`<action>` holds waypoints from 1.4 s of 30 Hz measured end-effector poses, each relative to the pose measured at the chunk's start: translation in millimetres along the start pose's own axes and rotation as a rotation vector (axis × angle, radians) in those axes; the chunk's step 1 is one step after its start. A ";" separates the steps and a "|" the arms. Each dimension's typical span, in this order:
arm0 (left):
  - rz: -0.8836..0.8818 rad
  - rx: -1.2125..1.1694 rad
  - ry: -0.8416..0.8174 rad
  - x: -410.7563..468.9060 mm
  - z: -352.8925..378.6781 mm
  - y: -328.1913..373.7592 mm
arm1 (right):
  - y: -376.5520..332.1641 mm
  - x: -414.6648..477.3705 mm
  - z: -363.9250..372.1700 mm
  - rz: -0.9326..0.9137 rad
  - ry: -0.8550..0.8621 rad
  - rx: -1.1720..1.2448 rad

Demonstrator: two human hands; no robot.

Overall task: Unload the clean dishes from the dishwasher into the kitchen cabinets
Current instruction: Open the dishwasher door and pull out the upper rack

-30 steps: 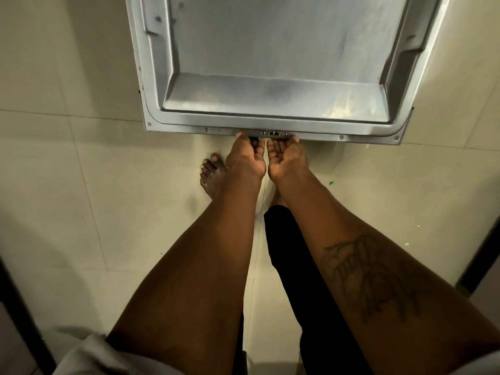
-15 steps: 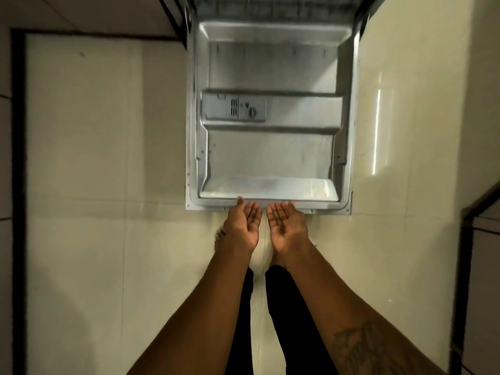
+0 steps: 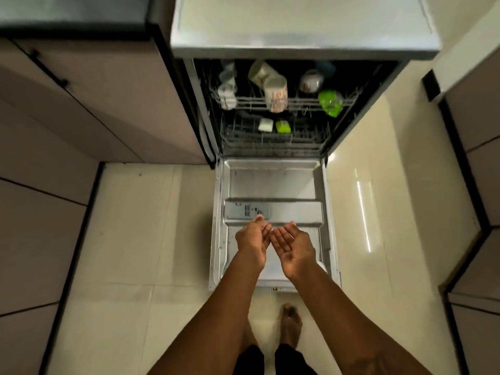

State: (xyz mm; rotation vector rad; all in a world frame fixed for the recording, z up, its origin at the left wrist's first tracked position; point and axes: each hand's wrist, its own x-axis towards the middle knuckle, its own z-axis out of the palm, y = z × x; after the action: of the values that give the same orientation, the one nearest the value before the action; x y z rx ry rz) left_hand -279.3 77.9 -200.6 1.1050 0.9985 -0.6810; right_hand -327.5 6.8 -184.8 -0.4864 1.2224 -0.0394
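Note:
The dishwasher door lies fully down in front of me. Inside, the upper rack holds several cups: a white patterned mug, a green cup, a steel cup and a small white cup. On the lower rack sit a white piece and a green piece. My left hand and my right hand hover palms up above the door, side by side, fingers relaxed and holding nothing.
Brown cabinet fronts line the left side under a dark counter. More cabinet fronts stand at the right. The dishwasher top is a pale slab. My bare feet stand on the cream floor tiles near the door's front edge.
My hands have left the door's front edge and risen above the lowered door. The view has lifted, so the racks and the cups have come into sight.

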 end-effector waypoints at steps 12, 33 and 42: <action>0.999 1.251 -0.095 20.4 141.3 204.3 | -170.6 46.7 166.8 -0.794 -0.056 -0.943; 1.091 1.958 0.125 144.0 233.7 245.6 | -260.2 197.3 194.2 -1.207 -0.017 -1.899; 1.026 1.976 0.221 111.7 203.0 201.1 | -224.2 160.1 147.7 -1.198 0.121 -1.923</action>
State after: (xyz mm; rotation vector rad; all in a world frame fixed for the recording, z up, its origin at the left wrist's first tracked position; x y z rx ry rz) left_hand 1.8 -44.7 -197.1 3.0569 -0.5978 -0.5077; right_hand -85.7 -190.3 -205.3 -2.8395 0.5371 0.1137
